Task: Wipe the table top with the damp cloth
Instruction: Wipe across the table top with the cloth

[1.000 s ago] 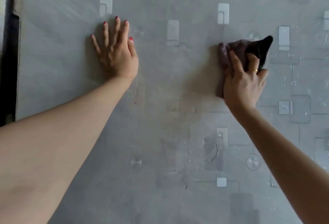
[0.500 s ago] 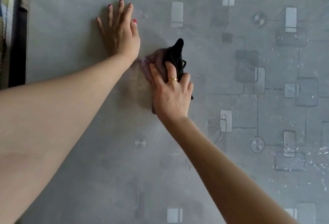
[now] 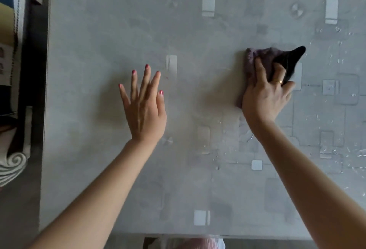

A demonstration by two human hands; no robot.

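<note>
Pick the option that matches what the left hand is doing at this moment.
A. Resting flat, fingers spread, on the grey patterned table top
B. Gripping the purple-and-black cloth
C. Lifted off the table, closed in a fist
A: the left hand lies open and flat on the grey patterned table top, while the right hand presses the purple-and-black cloth.

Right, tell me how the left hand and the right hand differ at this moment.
The left hand lies open and flat on the table top, fingers spread, holding nothing; the right hand presses down on the cloth, fingers curled over it. The left hand sits toward the table's middle, the right hand further right, near the wet streaks. A gold ring shows on the right hand; none shows on the left hand. Both reach forward with bare forearms.
</note>
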